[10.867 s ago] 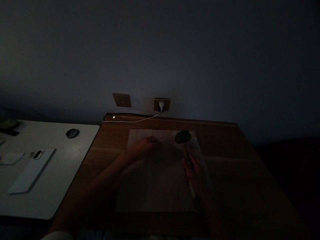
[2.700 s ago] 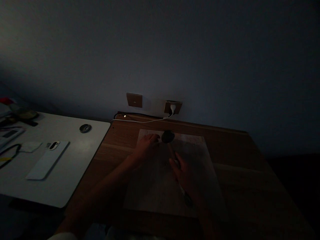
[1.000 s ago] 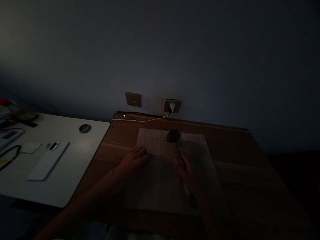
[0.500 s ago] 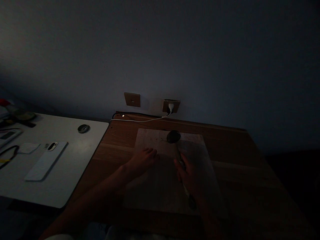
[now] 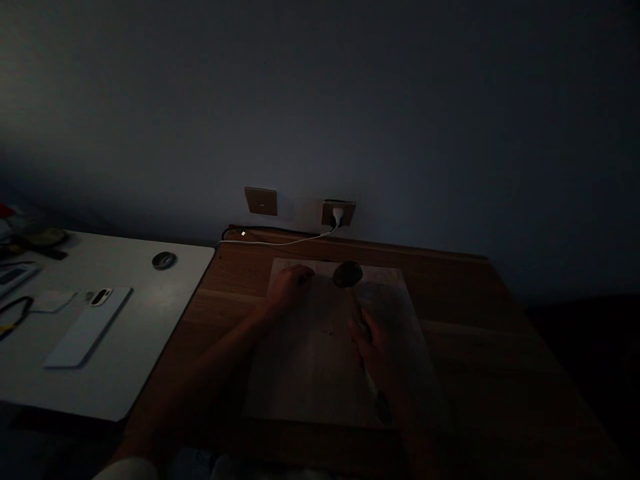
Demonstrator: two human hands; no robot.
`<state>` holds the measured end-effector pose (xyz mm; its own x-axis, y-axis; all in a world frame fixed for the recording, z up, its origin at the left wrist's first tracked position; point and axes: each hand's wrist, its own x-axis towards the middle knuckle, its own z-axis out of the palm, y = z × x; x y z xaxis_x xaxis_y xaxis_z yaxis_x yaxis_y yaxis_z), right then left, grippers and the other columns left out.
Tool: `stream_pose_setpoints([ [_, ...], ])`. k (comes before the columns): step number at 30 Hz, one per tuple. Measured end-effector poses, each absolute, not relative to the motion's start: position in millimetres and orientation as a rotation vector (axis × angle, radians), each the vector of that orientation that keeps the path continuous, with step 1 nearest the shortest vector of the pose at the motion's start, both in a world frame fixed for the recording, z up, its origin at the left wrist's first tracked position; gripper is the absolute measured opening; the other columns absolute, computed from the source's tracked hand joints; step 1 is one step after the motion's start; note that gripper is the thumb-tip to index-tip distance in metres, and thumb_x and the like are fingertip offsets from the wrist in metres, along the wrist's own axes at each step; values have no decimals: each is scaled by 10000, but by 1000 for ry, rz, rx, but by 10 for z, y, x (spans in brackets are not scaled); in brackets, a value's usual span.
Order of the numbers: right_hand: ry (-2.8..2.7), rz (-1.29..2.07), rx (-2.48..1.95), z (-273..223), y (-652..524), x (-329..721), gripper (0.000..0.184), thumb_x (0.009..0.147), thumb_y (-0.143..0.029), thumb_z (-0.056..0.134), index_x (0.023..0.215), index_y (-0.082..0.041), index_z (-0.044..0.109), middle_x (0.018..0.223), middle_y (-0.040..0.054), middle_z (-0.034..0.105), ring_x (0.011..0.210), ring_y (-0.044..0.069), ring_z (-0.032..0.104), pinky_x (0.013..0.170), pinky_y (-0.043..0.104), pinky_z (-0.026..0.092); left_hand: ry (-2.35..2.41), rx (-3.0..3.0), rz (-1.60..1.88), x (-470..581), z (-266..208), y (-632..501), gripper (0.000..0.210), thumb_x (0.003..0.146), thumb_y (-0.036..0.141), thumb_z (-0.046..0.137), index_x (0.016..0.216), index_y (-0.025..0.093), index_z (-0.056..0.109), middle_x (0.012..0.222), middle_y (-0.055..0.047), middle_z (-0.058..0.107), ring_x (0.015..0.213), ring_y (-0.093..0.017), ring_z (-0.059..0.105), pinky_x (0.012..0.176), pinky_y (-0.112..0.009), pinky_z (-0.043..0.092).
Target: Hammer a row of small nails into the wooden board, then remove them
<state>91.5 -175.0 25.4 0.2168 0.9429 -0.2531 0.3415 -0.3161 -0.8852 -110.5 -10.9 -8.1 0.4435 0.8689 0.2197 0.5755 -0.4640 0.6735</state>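
The scene is dim. My right hand (image 5: 373,340) is wrapped round the handle of a mallet (image 5: 348,274) with a dark, rounded head. The mallet head hangs over the far part of a pale board (image 5: 295,380). My left hand (image 5: 291,283) is over the board's far left part, left of the mallet head, with its fingers curled together. Whatever its fingertips may hold is too dark to make out. A small thin piece like a nail (image 5: 327,332) lies on the board between the two hands.
The board lies on a wooden table (image 5: 480,373) against the wall. A white cable (image 5: 280,244) runs to a wall socket (image 5: 338,213). On the white table (image 5: 150,320) at left are a phone (image 5: 90,328), a ring-shaped roll (image 5: 164,260) and a cable (image 5: 17,313).
My left hand has moved forward to the board's far edge, covering the small marks there. The thin piece now shows on the board. My right hand holds the mallet almost still.
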Motion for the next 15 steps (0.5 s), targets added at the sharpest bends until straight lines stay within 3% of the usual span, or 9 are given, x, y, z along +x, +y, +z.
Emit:
stream_pose_setpoints([
  [9,-1090,1145,-1796,231,-1727,844,700,891,-602,547,1417,-140,537,520,-60,505,408,146,484,382,250,367,1209,2240,808,-1111,-107,-158,211,859,92,608,990,174,752,980,-64,741,898,-184,687,861,-308,538],
  [15,-1172,1146,-1726,282,-1640,769,663,905,-595,520,1373,-127,564,485,-85,461,381,130,449,379,239,339,1179,2256,798,-1098,-94,-143,203,866,80,598,955,169,757,996,-76,724,896,-186,684,843,-301,532],
])
